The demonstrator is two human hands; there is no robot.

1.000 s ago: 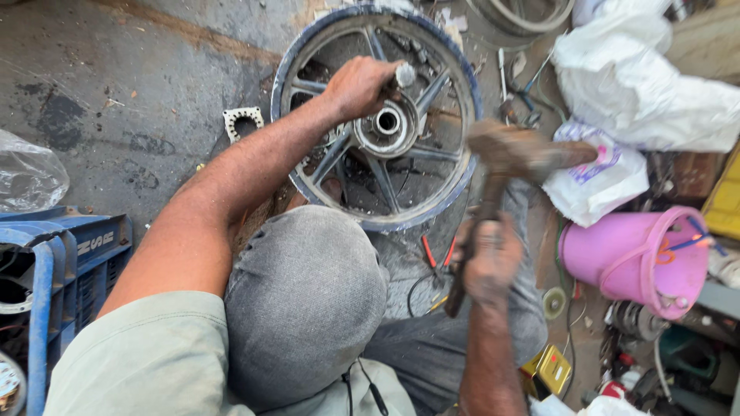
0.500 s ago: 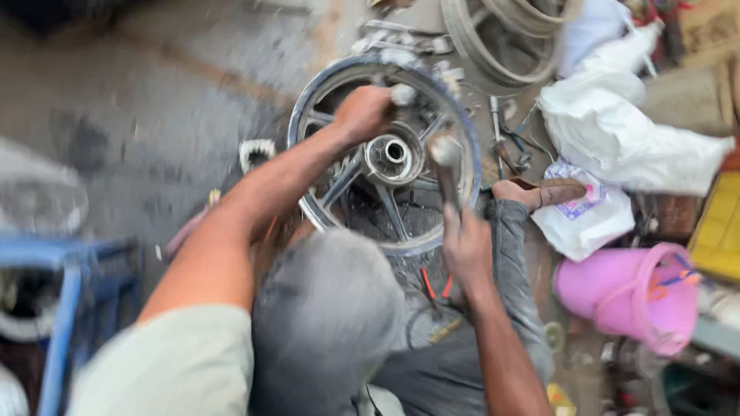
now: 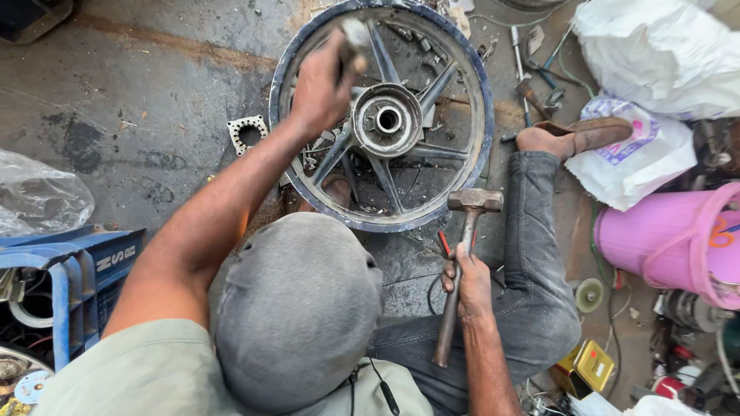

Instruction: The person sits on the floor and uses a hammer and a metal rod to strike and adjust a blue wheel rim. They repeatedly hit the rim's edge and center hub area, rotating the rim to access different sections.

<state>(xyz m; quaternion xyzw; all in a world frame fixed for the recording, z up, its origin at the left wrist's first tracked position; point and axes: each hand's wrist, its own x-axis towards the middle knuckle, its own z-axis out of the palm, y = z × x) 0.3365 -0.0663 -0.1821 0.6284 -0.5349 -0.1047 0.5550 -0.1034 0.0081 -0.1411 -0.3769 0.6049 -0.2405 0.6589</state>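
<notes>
Nearest the viewer, the right hand (image 3: 467, 283) is closed around the wooden handle of a hammer (image 3: 461, 270), gripping at mid-length; its steel head, judged heavy and rigid, hangs just beside the near rim of the wheel. Beyond it, the spoked alloy wheel (image 3: 383, 119) lies flat on the concrete floor (image 3: 139, 100), between the person's legs; it appears stiff, weighty and best held by rim or spokes. Farther still, the left hand (image 3: 317, 85) is clenched on a blurred metal punch (image 3: 354, 38), held upright over the spokes just left of the central hub (image 3: 387, 119).
</notes>
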